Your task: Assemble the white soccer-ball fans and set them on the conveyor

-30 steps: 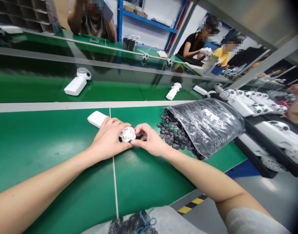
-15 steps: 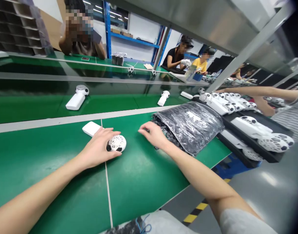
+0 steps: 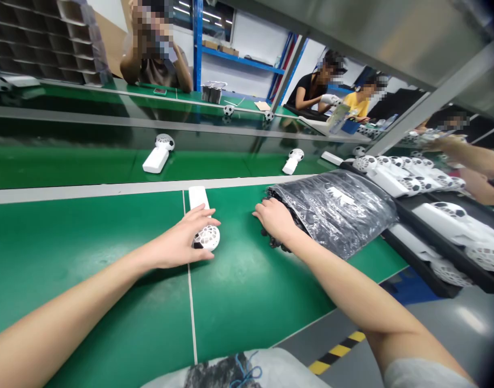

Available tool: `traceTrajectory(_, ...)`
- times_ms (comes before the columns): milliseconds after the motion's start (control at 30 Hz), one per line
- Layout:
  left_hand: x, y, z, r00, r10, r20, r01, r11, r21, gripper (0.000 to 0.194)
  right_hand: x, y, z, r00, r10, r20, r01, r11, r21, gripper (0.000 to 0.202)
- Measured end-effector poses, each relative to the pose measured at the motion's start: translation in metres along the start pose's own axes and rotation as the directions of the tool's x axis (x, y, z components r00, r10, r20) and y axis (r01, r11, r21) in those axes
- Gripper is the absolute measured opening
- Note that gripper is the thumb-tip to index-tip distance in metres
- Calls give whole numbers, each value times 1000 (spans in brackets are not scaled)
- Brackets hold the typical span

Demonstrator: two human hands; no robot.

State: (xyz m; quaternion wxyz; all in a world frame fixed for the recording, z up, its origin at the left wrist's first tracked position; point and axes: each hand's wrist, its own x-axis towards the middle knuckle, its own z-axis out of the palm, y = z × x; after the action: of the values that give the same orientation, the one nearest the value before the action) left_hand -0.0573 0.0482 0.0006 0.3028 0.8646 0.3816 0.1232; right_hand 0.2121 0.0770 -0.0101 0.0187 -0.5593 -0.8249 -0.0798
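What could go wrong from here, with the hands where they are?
Loose black pieces lie at the open mouth of the plastic bag, right by the right hand; a brush of that hand might scatter them over the green table.
The left hand curves around the ball end of a white gadget; how firm its hold is can't be told, so the gadget might turn or slide.

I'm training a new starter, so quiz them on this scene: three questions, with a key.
1. Which hand is at the mouth of the plastic bag?
2. True or false: that bag is sealed shut.
3. The left hand is nearest to: (a) a blue shelf; (b) the round head of a white device; (c) a cardboard box.

Key: 1. The right hand. 2. False; black pieces show at its open mouth. 3. b.
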Motion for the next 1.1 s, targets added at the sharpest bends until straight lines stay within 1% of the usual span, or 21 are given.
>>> traceTrajectory(67,0,1,2,1000,6,-23,-7,1000,-31,49,0,-3,-3,1000,6,-3,-6,999,42,19)
traceTrajectory(133,0,2,2,1000,20,1,-20,998,-55,46,-3,-11,-3,1000,6,-11,-4,996,94,17)
traceTrajectory(167,0,2,0,1000,22,15,-21,998,-62,45,-4,-15,-3,1000,13,-17,-11,987,160,16)
traceTrajectory(200,0,2,-2,999,21,25,-20,998,-65,45,-6,-21,-3,999,34,-26,-26,965,263,14)
traceTrajectory(233,0,1,-3,999,20,29,-18,998,-66,46,-7,-26,-3,997,63,-35,-44,918,394,10)
traceTrajectory(267,0,1,-5,999,20,30,-18,998,-66,46,-8,-31,-3,995,95,-41,-59,845,532,7)
traceTrajectory(300,0,1,-6,999,21,27,-19,998,-65,46,-9,-36,-4,991,122,-45,-64,756,651,10)
traceTrajectory(333,0,1,-6,999,23,22,-22,998,-64,46,-10,-40,-5,990,134,-45,-58,675,735,15)
traceTrajectory(367,0,1,-6,1000,26,15,-25,998,-62,47,-10,-44,-7,992,117,-43,-40,625,780,19)
traceTrajectory(400,1,1,-5,1000,26,7,-26,998,-61,47,-11,-48,-9,996,80,-37,-18,594,804,19)
traceTrajectory(467,1,1,-2,1000,21,-13,-22,998,-57,48,-12,-54,-14,1000,-17,-1,10,549,836,13)
traceTrajectory(533,1,2,0,999,14,-29,-15,998,-57,51,-15,-60,-17,994,-99,52,0,470,883,11)
traceTrajectory(600,1,2,2,999,13,-45,-15,998,-57,52,-17,-64,-19,985,-145,92,-31,377,926,8)
traceTrajectory(633,1,2,3,999,14,-52,-17,998,-56,51,-18,-66,-19,982,-164,91,-28,349,937,7)
traceTrajectory(667,1,2,3,998,17,-58,-20,998,-56,51,-18,-67,-19,981,-179,70,-4,342,940,5)
traceTrajectory(767,1,0,4,998,19,-62,-23,998,-63,48,-16,-72,-19,984,-176,-17,80,359,930,2)
traceTrajectory(800,1,0,5,998,19,-61,-23,997,-69,48,-14,-74,-19,986,-164,-22,78,343,936,3)
traceTrajectory(867,1,0,5,997,22,-67,-27,996,-80,46,-11,-78,-17,989,-148,2,40,281,959,4)
traceTrajectory(933,2,1,6,996,24,-82,-31,996,-87,45,-8,-81,-14,987,-159,7,31,239,970,4)
traceTrajectory(1033,2,5,7,994,9,-110,-18,996,-83,40,-5,-85,-9,991,-135,-13,46,241,969,6)
traceTrajectory(1100,3,7,8,993,-11,-117,1,997,-83,37,-4,-85,-6,994,-111,8,17,226,974,9)
